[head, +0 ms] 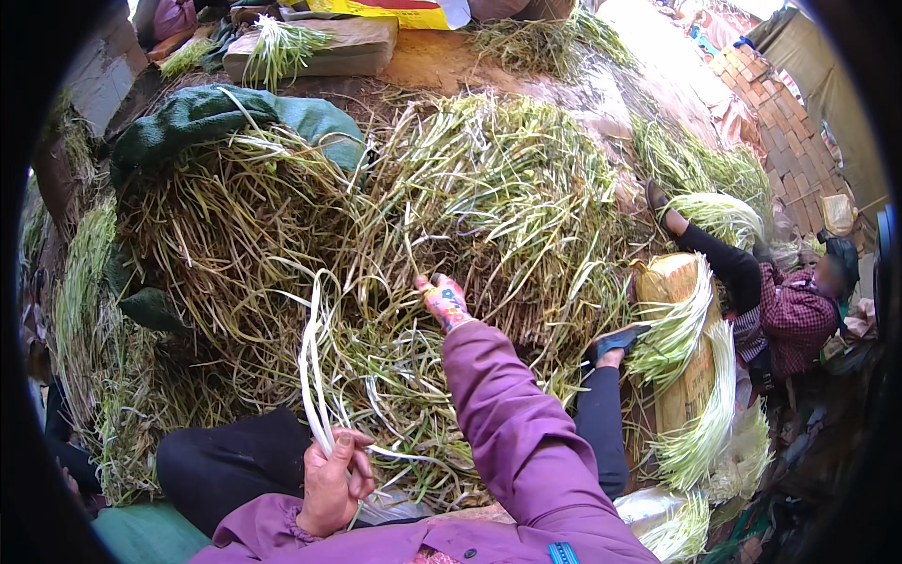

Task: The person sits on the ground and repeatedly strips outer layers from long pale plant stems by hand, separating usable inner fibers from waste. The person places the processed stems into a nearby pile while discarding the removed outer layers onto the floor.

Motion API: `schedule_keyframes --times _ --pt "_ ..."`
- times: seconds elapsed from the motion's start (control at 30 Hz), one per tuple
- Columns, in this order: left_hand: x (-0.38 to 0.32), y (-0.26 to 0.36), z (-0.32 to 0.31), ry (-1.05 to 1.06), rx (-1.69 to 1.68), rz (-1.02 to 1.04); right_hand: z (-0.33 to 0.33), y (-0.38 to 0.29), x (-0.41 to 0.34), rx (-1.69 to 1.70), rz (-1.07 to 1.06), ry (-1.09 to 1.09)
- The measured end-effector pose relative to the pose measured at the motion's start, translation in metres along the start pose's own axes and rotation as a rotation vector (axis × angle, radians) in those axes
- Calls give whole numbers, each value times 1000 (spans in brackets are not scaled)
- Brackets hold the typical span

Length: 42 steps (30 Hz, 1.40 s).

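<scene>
My bare left hand (335,469) grips a small bunch of long white stalks (312,359), like blanched garlic chives. They rise upright from my fist and bend over at the top. Farther forward, my right hand (444,299) wears a pink floral glove with bare fingertips. Its fingertips pinch the lower end of a single pale stalk (409,236). Beneath and around it spreads a big heap of tangled green and yellowish stalks (521,183), with dry brown leaves among them. Loose trimmed leaves (402,395) cover the ground between my legs.
A green woven sack (190,116) lies along the heap's far left edge. To the right, bundles of clean pale stalks (680,338) rest on a brown printed sack (669,275). Another person (796,310) sits beyond. At the top, a bunch (278,49) lies across a block (352,46).
</scene>
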<state>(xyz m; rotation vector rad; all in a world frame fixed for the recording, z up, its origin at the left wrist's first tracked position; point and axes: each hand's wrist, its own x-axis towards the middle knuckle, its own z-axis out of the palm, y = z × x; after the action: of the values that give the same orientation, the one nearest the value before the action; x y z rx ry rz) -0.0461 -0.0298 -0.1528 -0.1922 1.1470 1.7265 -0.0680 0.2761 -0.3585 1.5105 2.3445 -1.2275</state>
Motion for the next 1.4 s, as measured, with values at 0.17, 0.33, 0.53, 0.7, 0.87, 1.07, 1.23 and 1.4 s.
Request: schedule_keyframes --times 0.17,0.33,0.53,0.7,0.87,1.07,1.23,1.4 --pt "4 2 -11 37 -20 -10 30 -37 5 18 170 23" --pt "7 6 -16 75 -32 -10 48 -46 20 176 251 -1" --pt "10 8 -20 86 -37 -26 84 -48 39 739 394 -24" --pt "7 9 -20 91 -53 -21 54 -62 22 957 328 -36" --pt "5 10 -15 74 -29 -2 -30 -35 -25 1295 117 -164" --pt "3 4 -12 76 -13 0 -143 72 -145 1401 -29 -248" --pt "1 -4 -7 8 -2 -28 -124 225 -158 720 233 -93" --pt "0 -5 -2 -3 44 -11 -156 185 -168 -130 151 84"
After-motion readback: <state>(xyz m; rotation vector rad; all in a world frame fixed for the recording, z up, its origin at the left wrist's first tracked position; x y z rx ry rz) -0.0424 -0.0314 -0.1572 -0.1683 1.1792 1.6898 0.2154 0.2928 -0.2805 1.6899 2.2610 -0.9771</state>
